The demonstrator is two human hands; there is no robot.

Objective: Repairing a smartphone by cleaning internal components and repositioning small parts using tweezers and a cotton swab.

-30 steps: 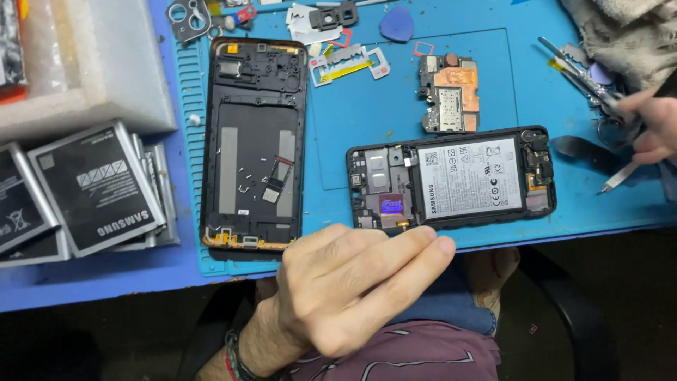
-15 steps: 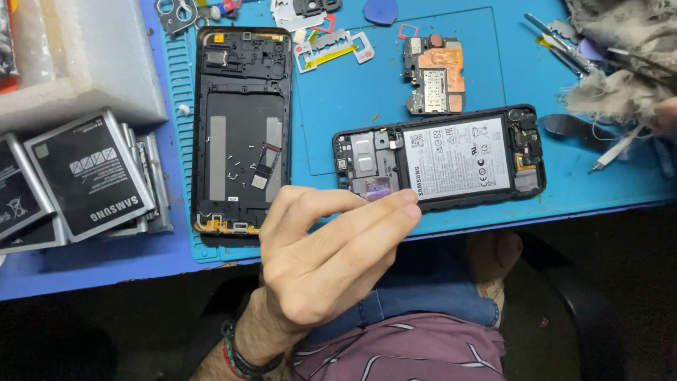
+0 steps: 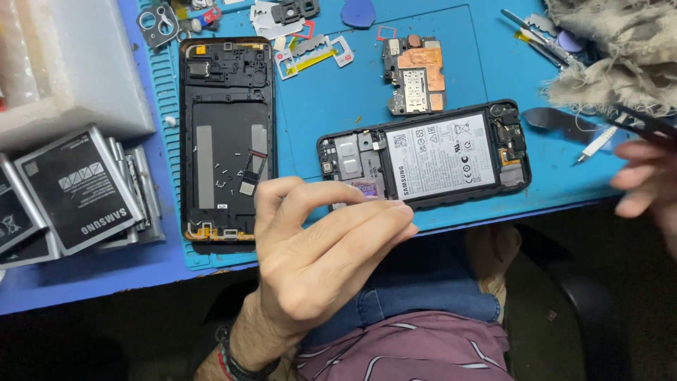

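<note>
The phone (image 3: 423, 156) lies opened on the blue mat (image 3: 451, 63) near the table's front edge, its battery (image 3: 441, 155) exposed in the frame. We judge it light and stiff but fragile inside; the plastic frame edges look the safest place to take hold, well off the battery and the small connectors. Our left hand (image 3: 317, 247) hovers at its near-left corner, thumb and fingers drawn close together; whether they pinch anything we cannot tell. Our right hand (image 3: 645, 187) is blurred at the right edge, loosely curled, near dark tweezers (image 3: 645, 121), and its hold is unclear. Beyond lie a circuit board (image 3: 415, 74), an empty phone frame (image 3: 226, 137), a frayed rag (image 3: 613, 49) and spare batteries (image 3: 77, 187).
</note>
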